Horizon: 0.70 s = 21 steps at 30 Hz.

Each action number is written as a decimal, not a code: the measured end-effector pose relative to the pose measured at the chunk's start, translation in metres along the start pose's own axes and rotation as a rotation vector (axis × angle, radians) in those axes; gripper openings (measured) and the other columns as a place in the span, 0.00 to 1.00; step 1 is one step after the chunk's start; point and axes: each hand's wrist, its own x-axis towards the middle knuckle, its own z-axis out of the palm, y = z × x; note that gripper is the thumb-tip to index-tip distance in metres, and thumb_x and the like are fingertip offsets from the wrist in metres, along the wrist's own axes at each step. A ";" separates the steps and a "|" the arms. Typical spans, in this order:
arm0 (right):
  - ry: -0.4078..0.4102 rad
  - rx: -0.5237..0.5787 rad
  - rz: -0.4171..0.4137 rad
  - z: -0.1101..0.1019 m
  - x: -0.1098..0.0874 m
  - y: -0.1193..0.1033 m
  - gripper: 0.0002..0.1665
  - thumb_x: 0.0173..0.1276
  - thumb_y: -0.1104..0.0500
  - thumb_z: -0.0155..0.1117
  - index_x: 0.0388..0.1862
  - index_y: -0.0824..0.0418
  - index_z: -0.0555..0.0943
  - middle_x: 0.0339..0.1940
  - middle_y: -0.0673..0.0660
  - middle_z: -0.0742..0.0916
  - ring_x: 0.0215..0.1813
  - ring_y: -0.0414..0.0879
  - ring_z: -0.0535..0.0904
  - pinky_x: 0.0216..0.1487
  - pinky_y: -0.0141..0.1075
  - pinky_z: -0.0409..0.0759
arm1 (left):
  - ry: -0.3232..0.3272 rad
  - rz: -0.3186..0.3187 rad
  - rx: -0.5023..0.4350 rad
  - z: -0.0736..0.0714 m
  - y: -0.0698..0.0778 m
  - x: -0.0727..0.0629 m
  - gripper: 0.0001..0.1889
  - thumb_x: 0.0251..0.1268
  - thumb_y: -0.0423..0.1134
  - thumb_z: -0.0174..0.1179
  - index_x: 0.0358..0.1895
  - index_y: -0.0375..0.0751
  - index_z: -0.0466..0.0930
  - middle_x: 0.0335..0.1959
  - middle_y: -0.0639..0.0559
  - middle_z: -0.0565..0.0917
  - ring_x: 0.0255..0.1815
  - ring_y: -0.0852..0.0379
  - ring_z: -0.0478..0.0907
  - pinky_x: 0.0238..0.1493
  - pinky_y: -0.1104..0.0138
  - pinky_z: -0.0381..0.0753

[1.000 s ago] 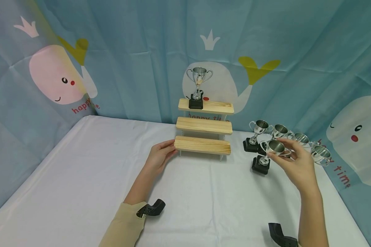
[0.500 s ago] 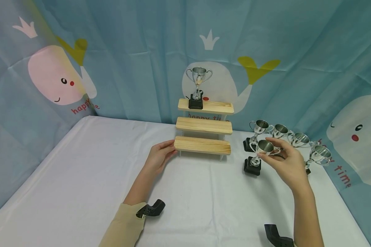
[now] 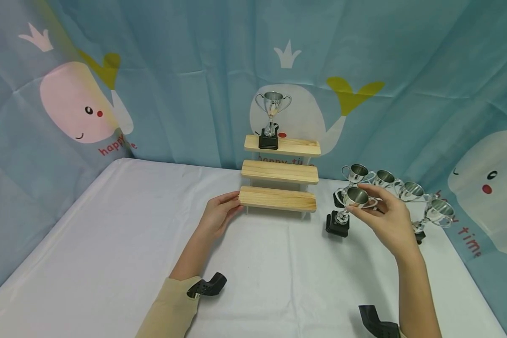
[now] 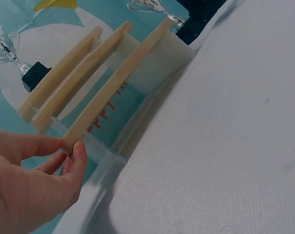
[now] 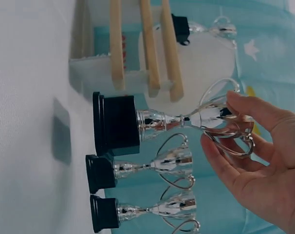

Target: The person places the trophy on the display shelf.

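My right hand holds a silver two-handled trophy cup by its bowl, thumb and fingers around it. In the right wrist view the trophy's black base is off the white cloth, with a shadow beside it. My left hand pinches the left end of the lowest board of a three-tier wooden shelf. The left wrist view shows thumb and fingers on that board's end. On the top tier, toward its left, another trophy stands upright.
Several more trophies stand in a slanting row at the right, among them the leftmost trophy and the nearest trophy. A white cloth covers the table. Behind it hangs a blue curtain with whale prints.
My right hand has carried the trophy leftward, away from the row and toward the shelf. The left hand has stayed on the lowest board, and the shelf has not moved.
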 end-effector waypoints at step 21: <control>-0.022 0.013 -0.164 -0.011 0.020 -0.024 0.35 0.70 0.65 0.76 0.74 0.65 0.76 0.60 0.63 0.81 0.46 0.24 0.80 0.44 0.16 0.82 | -0.017 -0.002 -0.001 -0.003 -0.001 0.001 0.23 0.83 0.27 0.52 0.75 0.24 0.68 0.72 0.31 0.72 0.52 0.59 0.82 0.55 0.76 0.86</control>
